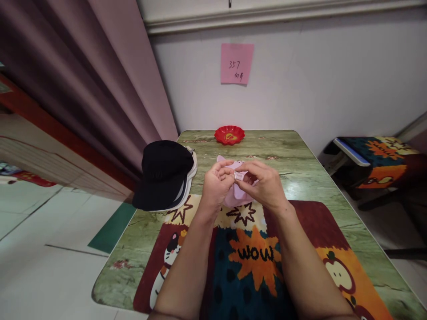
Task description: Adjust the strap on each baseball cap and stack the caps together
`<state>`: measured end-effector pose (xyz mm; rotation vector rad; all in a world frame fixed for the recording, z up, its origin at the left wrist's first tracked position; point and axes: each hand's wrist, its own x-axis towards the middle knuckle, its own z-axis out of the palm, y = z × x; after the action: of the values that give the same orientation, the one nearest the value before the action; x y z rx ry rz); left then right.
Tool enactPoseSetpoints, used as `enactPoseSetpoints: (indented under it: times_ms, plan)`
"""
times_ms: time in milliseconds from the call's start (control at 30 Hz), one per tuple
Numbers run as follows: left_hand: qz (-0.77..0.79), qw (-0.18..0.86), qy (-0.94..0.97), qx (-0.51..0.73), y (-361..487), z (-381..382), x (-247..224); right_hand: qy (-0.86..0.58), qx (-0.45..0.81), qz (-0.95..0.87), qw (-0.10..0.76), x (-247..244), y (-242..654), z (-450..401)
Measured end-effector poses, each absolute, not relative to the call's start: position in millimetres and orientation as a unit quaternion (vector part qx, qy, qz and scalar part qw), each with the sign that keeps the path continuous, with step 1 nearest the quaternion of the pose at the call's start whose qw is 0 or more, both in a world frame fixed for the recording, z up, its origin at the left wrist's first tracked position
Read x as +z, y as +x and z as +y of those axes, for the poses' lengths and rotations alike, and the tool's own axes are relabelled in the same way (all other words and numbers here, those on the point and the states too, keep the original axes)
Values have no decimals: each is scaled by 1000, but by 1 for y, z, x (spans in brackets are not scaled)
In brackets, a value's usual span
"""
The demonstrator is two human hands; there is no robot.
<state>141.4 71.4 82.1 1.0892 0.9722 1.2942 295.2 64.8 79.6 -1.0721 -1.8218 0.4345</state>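
A light pink cap (230, 200) is at the table's middle, largely hidden behind my hands. My left hand (218, 180) is closed, its thumb and fingers pinching the cap's strap beside a small pale buckle (235, 174). From the other side, my right hand (262, 180) grips the strap end at the same buckle between thumb and fingers. The fingertips of both hands nearly meet there. Left of my hands lies a stack of caps, a black cap (167, 171) on top and lighter ones (191, 178) beneath.
A red scalloped dish (229, 135) stands at the back of the green marbled table (283, 146). Under my forearms lies a colourful mat (247, 275) marked "WOW". A pink note (236, 64) hangs on the wall; a curtain (110, 66) drops at left. A covered stool (380, 155) stands right.
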Motion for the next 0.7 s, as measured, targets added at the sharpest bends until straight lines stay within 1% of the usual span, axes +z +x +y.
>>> enactPoseSetpoints:
  times_ms: [333, 467, 600, 633, 700]
  plan:
    - [452, 517, 435, 582, 133, 78, 77, -465, 126, -706, 520, 77, 290, 64]
    - [466, 451, 491, 581, 128, 79, 75, -477, 119, -712, 501, 75, 292, 66]
    - [483, 322, 611, 538, 127, 75, 80, -477, 108, -723, 489, 76, 292, 66]
    - [481, 304, 639, 518, 127, 73, 82, -473, 104, -727, 487, 77, 292, 66]
    - [473, 313, 671, 478, 125, 72, 84, -475, 97, -736, 473, 78, 293, 66]
